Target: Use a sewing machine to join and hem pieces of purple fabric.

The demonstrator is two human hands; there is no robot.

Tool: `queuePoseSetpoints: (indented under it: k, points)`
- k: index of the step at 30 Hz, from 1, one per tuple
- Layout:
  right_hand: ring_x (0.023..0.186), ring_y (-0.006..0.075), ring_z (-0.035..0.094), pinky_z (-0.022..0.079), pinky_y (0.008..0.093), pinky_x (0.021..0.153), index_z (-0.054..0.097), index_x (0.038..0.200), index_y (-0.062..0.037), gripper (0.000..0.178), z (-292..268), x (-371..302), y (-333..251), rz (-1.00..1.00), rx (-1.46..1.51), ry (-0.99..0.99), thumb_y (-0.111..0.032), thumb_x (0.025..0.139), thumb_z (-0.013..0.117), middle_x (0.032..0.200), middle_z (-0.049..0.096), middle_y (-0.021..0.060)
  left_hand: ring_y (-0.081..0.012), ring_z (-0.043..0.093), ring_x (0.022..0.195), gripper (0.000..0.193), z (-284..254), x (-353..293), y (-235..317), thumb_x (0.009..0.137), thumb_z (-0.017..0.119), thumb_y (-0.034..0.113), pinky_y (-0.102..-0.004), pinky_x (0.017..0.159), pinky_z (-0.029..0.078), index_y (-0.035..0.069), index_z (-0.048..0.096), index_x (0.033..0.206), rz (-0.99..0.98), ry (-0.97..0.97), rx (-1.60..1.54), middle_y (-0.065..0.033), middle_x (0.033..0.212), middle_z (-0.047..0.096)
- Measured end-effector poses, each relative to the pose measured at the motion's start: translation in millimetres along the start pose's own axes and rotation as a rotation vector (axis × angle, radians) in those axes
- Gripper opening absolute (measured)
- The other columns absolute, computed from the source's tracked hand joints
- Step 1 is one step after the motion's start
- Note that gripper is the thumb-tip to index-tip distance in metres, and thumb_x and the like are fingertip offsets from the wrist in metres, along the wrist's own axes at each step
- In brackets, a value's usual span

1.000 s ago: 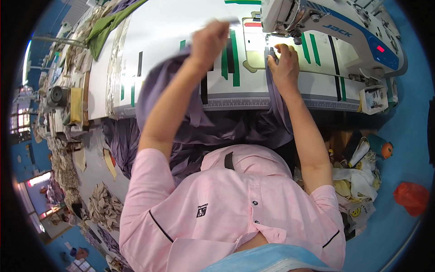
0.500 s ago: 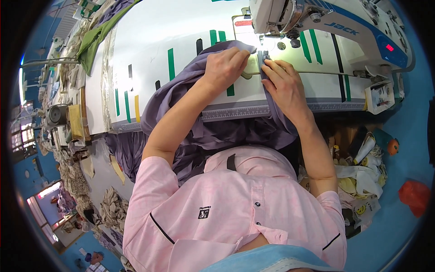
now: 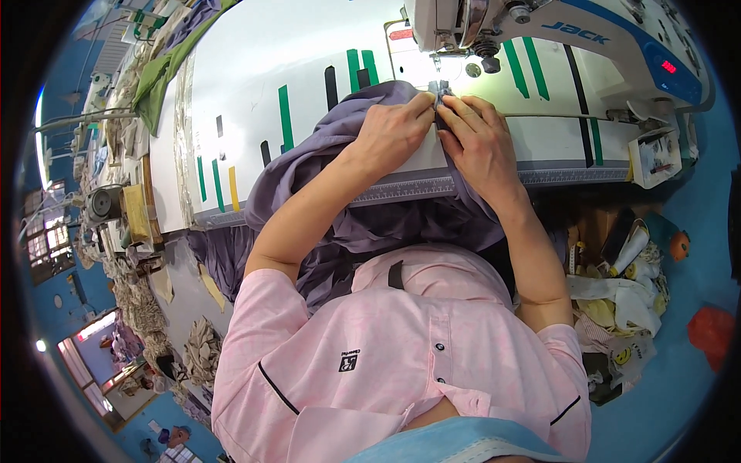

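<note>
Purple-grey fabric point(image 3: 309, 147) curves over the white sewing table point(image 3: 247, 77) and hangs in folds over its front edge. My left hand point(image 3: 395, 130) pinches the cloth's edge just in front of the sewing machine's point(image 3: 494, 31) needle area. Close beside it, my right hand point(image 3: 480, 139) has its fingers bent over a narrow strip of the same fabric that runs down toward my lap. Both hands' fingertips nearly meet at a small dark folded piece under the lit needle. The exact grip of the fingertips is partly hidden.
A printed ruler strip point(image 3: 409, 187) runs along the table's front edge. Green and black tape marks lie on the tabletop. At right is a small white tray point(image 3: 656, 158); below it, a heap of scraps point(image 3: 617, 301). Cloth piles point(image 3: 127, 285) stand at left.
My left hand has moved right and slightly down, bringing the fabric edge to the strip by my right hand. My right hand has shifted only slightly. The view has turned a little.
</note>
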State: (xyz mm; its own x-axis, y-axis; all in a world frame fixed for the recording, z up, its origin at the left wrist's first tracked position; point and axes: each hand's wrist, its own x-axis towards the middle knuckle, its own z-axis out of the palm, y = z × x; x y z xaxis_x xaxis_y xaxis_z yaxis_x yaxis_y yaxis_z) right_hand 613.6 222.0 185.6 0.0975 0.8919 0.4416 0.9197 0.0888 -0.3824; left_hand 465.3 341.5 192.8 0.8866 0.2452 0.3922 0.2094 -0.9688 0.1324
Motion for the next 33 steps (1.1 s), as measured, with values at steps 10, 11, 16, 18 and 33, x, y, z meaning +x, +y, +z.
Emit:
queuePoseSetpoints:
  k: [10, 11, 16, 18, 33]
  points:
    - [0.119, 0.0213, 0.052, 0.042, 0.0376, 0.102, 0.067, 0.119, -0.0073, 0.037, 1, 0, 1, 0.002, -0.024, -0.02, -0.021, 0.084, 0.07, 0.125, 0.063, 0.0024, -0.0232, 0.069, 0.073, 0.017, 8, -2, -1, 0.081, 0.065, 0.008, -0.0334, 0.054, 0.054, 0.007, 0.065, 0.098, -0.138, -0.033, 0.0, -0.0053, 0.111, 0.067]
    - [0.119, 0.0213, 0.052, 0.042, 0.0378, 0.102, 0.067, 0.119, -0.0075, 0.037, 1, 0, 1, 0.002, -0.025, -0.02, -0.021, 0.084, 0.07, 0.125, 0.063, 0.0023, -0.0234, 0.069, 0.073, 0.019, 7, -2, 0, 0.081, 0.066, 0.008, -0.0334, 0.053, 0.054, 0.008, 0.066, 0.099, -0.131, -0.02, -0.001, -0.0056, 0.111, 0.067]
    - [0.119, 0.0213, 0.052, 0.042, 0.0381, 0.101, 0.067, 0.118, -0.0078, 0.037, 2, 0, 1, 0.005, -0.02, -0.013, -0.02, 0.084, 0.07, 0.125, 0.063, 0.0016, -0.0223, 0.069, 0.073, 0.024, 7, -3, 2, 0.078, 0.067, 0.009, -0.0327, 0.053, 0.054, 0.007, 0.066, 0.102, -0.115, -0.012, 0.014, -0.0057, 0.111, 0.067]
    - [0.118, 0.0212, 0.052, 0.043, 0.0384, 0.1, 0.067, 0.118, -0.0079, 0.036, 2, 1, 0, 0.003, -0.02, -0.01, -0.02, 0.084, 0.07, 0.125, 0.063, 0.0013, -0.0218, 0.069, 0.073, 0.024, 8, -3, 2, 0.078, 0.067, 0.009, -0.0325, 0.053, 0.055, 0.007, 0.066, 0.102, -0.112, -0.018, 0.026, -0.0057, 0.112, 0.066]
    - [0.117, 0.0215, 0.053, 0.041, 0.0379, 0.099, 0.068, 0.117, -0.0082, 0.035, 11, 16, 5, 0.023, -0.135, 0.018, -0.021, 0.085, 0.069, 0.124, 0.064, 0.0012, -0.0246, 0.067, 0.071, 0.021, 13, 15, -13, 0.079, 0.062, 0.011, -0.036, 0.055, 0.052, 0.006, 0.065, 0.099, -0.121, -0.089, 0.028, -0.0056, 0.107, 0.063]
